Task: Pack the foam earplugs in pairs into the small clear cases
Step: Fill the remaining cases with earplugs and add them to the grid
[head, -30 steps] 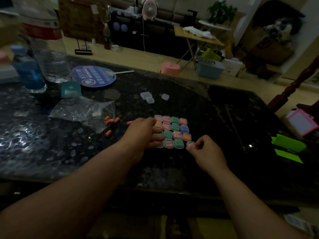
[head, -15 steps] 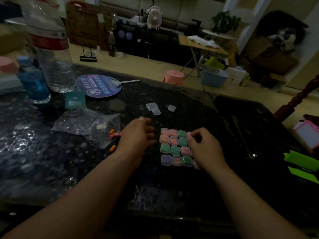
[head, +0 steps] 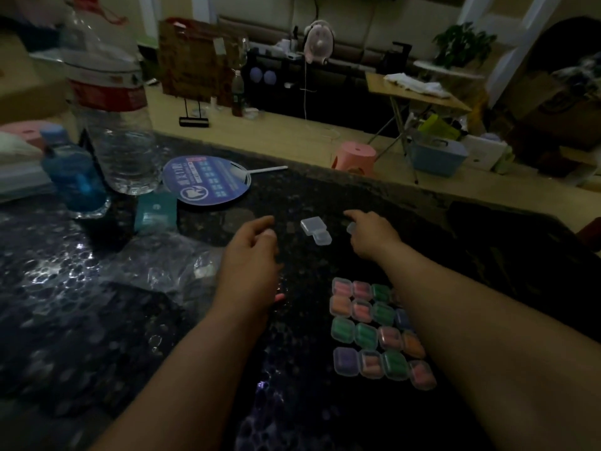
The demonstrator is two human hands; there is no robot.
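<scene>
The left hand hangs over the dark speckled table with fingers loosely curled and thumb close to forefinger. It's too dim to tell if anything's pinched in there. The right hand is further out with its index finger stretched forward. A single clear case sits right against the underside of that finger, but whether the thumb actually grips it can't be told.

Between the hands, at about 3 o'clock from the left one, two empty clear cases lie touching each other. The filled cases sit in a tight grid at 6 o'clock from the right hand, holding pink, orange, green and purple plugs. The right forearm crosses over the grid's right edge, so the cases there are partly covered. A pink earplug pokes out from under the left wrist. A crumpled plastic bag lies at 9 o'clock from the left hand.

Writing-wise there's not much to go on. The big water bottle at 11 o'clock has a red label, with the text unreadable. The round fan at 12 o'clock from the left hand has a tooth-like logo and blue print too blurry to read. A small blue bottle and a teal card are near them, nothing legible on either.
</scene>
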